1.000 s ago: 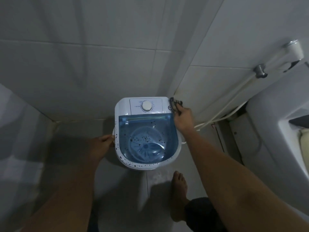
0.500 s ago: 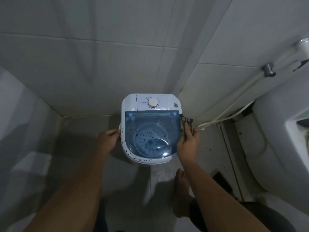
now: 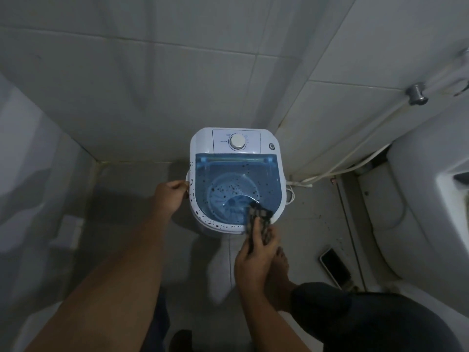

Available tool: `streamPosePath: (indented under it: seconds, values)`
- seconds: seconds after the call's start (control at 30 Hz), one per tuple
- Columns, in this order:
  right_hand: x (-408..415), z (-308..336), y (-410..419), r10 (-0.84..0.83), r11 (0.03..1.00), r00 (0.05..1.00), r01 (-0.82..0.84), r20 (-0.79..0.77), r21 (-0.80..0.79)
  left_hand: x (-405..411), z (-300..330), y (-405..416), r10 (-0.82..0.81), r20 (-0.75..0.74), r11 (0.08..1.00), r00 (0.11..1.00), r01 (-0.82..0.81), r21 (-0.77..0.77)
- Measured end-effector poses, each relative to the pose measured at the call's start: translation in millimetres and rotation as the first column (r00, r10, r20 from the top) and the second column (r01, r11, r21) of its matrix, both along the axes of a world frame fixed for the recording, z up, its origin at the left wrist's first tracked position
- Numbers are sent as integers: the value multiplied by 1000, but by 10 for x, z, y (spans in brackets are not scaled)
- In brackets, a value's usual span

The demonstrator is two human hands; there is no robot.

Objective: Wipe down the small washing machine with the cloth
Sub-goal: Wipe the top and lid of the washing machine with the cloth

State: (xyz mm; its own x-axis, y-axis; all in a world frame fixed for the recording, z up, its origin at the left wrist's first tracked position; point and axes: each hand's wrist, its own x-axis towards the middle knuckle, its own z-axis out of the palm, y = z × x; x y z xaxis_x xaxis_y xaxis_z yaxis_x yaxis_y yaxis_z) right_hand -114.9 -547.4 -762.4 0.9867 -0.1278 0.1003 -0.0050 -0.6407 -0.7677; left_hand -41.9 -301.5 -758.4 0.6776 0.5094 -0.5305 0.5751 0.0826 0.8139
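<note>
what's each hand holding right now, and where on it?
Right hand grips the dark cloth by its near end, far end on the washing machine's front right rim. Left hand grips the machine's left side, apparently a handle.

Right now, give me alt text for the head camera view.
A person's right hand presses a dark cloth on the speckled front rim of a small washing machine on a bathroom floor, while the left hand grips its side.
</note>
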Motion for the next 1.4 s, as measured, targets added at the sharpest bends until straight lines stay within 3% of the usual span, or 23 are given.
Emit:
streamPosePath:
  seconds: [0.1,0.2,0.4,0.5,0.63,0.8,0.93,1.07,1.23,1.4]
  values:
    - [-163,28,77,324,939,946,-318,28,-135,7,-3,-13,24,4,1000,1000,-24,-16]
    - [-44,38,-99,464,855,885,-454,-17,-250,6,33,-4,23,1,999,1000,-23,-23]
    - [241,26,-670,175,972,984,-167,32,-166,12,49,-7,11,22,999,1000,-11,-34]
    - [190,17,-540,211,961,976,-198,50,-192,15,53,-42,7,24,1000,1000,-7,-7]
    - [0,64,-92,438,853,898,-400,40,-335,29,-12,-17,8,42,1000,999,-8,-19]
    - [-37,127,252,591,672,798,-567,-116,-476,40,-52,28,0,39,999,999,1,-35]
    - [56,210,-192,636,629,768,-575,-79,-523,52,-53,61,12,36,998,999,-9,-62]
    - [89,262,-624,623,598,770,-585,-142,-549,38,1,59,-4,46,996,999,8,-84]
    - [141,246,-415,630,541,754,-599,-188,-591,19,-2,105,-14,84,993,996,24,-119]
    - [208,224,79,721,440,669,-645,-183,-625,9,9,137,-23,76,989,997,34,-143]
